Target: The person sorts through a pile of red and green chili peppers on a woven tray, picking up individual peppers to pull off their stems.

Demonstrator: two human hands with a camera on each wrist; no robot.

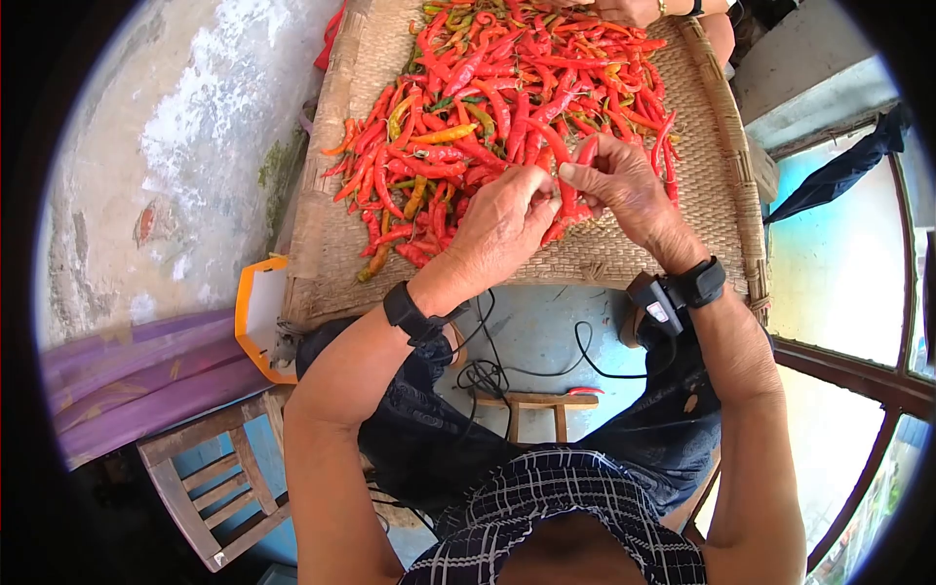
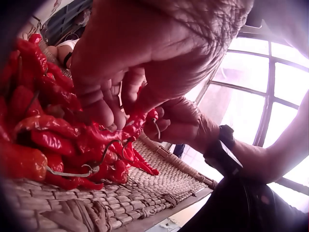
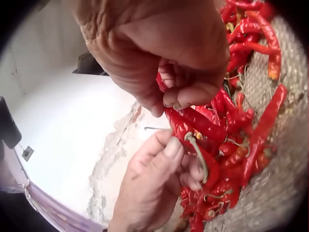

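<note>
1. Head view: left hand point(image 1: 502, 226) and right hand point(image 1: 619, 185) meet over the woven tray point(image 1: 624, 255), both pinching one red chili point(image 1: 565, 207) at the near edge of the chili pile point(image 1: 507, 88).
2. Left wrist view: left grip curled tight round the chili point(image 2: 136, 123); stems trail loose.
3. Right wrist view: right fingers point(image 3: 186, 94) nip the stem end. Step judged: de-stemming; next calls for a firm twist.

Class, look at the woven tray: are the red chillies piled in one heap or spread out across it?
Spread out: the chillies lie loosely scattered over the woven tray, with bare weave along its edges.
</note>
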